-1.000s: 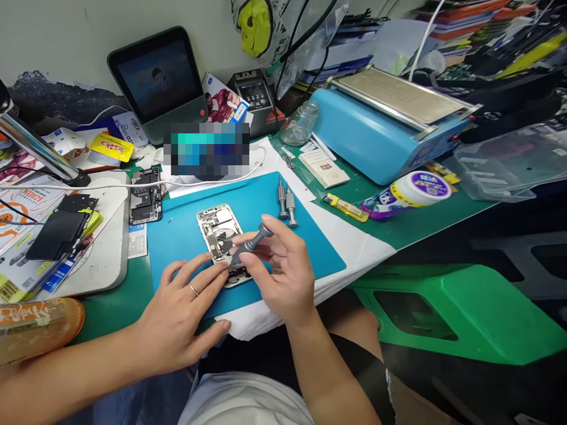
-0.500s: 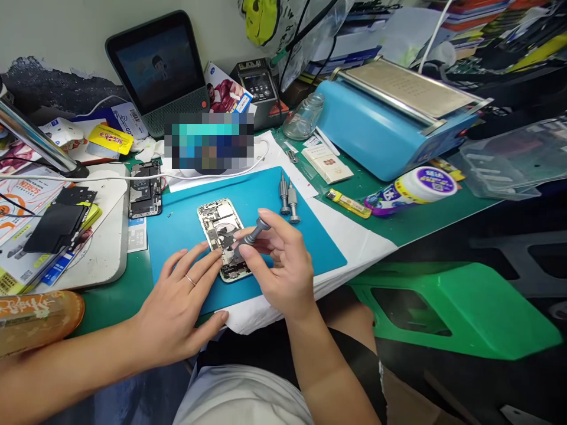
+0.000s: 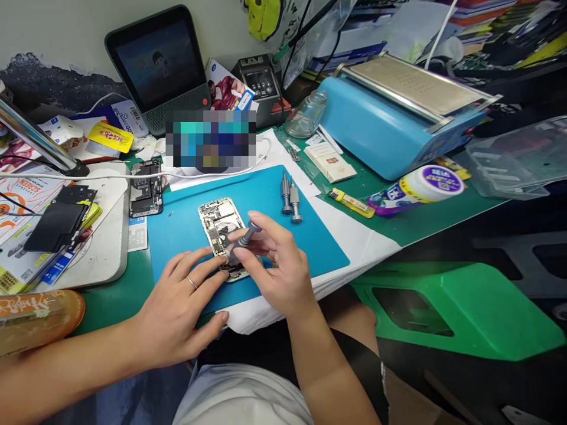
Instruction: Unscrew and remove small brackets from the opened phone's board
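An opened phone [image 3: 218, 223] with bare internal parts lies on a blue mat [image 3: 177, 236]. My right hand [image 3: 283, 265] grips a grey screwdriver [image 3: 243, 241], tilted over the lower half of the phone. Its tip is hidden by my fingers. With fingers stretched out, my left hand [image 3: 183, 301] rests its fingertips on the phone's lower left edge; a ring is on one finger. Two more screwdrivers [image 3: 291, 198] lie side by side at the mat's upper right. Tiny screws [image 3: 170, 215] sit on the mat left of the phone.
Another opened phone [image 3: 146, 188] lies left of the mat. A white cable [image 3: 110, 176] crosses behind it. On the right are a yellow lighter [image 3: 351, 202], a cigarette box [image 3: 330, 161], a plastic tub [image 3: 416, 190] and a blue machine [image 3: 376, 130]. A screen device [image 3: 157, 65] stands behind.
My right hand has shifted slightly left and the screwdriver tilts lower over the phone. My left fingers have moved a little along the phone's edge. The view has shifted slightly.
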Motion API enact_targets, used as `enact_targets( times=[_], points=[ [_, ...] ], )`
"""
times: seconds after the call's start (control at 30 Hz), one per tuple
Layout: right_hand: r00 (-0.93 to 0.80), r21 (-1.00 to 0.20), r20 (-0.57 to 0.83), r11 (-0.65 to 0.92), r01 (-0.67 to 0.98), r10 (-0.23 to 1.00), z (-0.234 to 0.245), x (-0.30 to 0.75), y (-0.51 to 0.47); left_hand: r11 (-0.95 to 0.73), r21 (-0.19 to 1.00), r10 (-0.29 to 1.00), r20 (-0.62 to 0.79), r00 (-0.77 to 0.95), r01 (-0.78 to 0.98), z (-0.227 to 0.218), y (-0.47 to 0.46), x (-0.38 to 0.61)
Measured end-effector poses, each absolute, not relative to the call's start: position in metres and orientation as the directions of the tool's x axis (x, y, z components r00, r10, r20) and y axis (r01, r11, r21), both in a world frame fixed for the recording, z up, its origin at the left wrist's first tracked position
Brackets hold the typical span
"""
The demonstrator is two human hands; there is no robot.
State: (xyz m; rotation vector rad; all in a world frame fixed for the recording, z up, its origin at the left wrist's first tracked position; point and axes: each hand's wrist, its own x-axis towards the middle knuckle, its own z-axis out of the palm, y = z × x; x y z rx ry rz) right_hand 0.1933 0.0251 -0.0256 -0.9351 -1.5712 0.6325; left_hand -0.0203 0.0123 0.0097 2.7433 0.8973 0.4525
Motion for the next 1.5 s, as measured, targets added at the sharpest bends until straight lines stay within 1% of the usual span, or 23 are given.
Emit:
enact_targets(
  times=[0.2, 0.53, 0.77, 0.97, 1.23, 1.5],
  points=[
    [-0.074, -0.816, 0.544, 0.547, 0.186, 0.836, -0.0225, 0.1928, 0.0249, -0.791, 0.318, 0.599, 0.232, 0.766, 0.523, 0.0113, 0.0132, -0.0189],
    [0.015, -0.826, 0.544, 0.532, 0.184, 0.839, -0.0229, 0.1922, 0.0234, -0.783, 0.313, 0.608, 0.204, 0.767, 0.537, 0.012, 0.0127, -0.0203],
    [-0.045, -0.824, 0.532, 0.529, 0.203, 0.845, -0.0219, 0.1937, 0.0254, -0.777, 0.314, 0.615, 0.193, 0.765, 0.545, 0.0117, 0.0137, -0.0195],
    [-0.039, -0.83, 0.531, 0.528, 0.179, 0.847, -0.0216, 0.1935, 0.025, -0.774, 0.311, 0.618, 0.177, 0.766, 0.552, 0.0115, 0.0125, -0.0191],
    [-0.05, -0.825, 0.531, 0.529, 0.2, 0.846, -0.0213, 0.1938, 0.0246, -0.772, 0.296, 0.623, 0.171, 0.764, 0.563, 0.012, 0.0126, -0.0183],
    [-0.021, -0.821, 0.554, 0.551, 0.148, 0.832, -0.0227, 0.1921, 0.0231, -0.776, 0.28, 0.621, 0.184, 0.762, 0.565, 0.0132, 0.0107, -0.0188]
  ],
)
